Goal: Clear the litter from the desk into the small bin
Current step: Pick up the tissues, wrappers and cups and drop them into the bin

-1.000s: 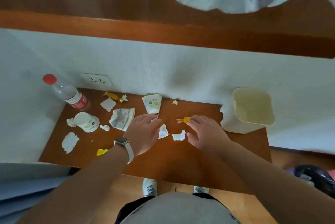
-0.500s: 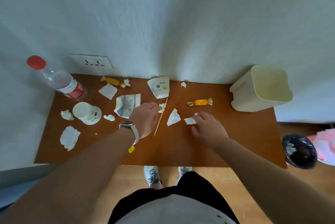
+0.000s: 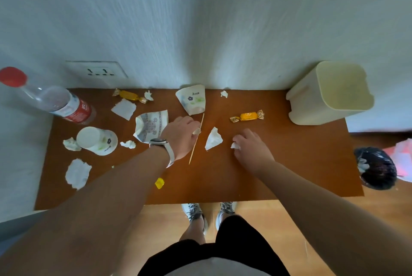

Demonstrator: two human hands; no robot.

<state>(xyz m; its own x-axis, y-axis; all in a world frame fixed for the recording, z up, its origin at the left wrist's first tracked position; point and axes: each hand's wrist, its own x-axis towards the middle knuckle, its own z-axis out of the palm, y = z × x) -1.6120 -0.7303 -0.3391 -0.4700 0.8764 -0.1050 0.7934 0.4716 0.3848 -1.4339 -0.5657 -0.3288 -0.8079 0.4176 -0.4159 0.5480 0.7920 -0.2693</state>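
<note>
two pinches: my right hand (image 3: 252, 150) grips a paper scrap (image 3: 234, 145), bin (image 3: 312, 106) at two o'clock; left hand (image 3: 179, 137) nips a smaller wad (image 3: 196, 131).

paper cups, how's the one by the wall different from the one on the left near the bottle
The paper cup by the wall is squashed flat, while the left paper cup keeps its round shape. The paper cup by the wall shows its printed side, whereas the left paper cup turns its plain round base up toward the camera. Both are white with a small dark flower print, and neither is in the bin yet.
</note>
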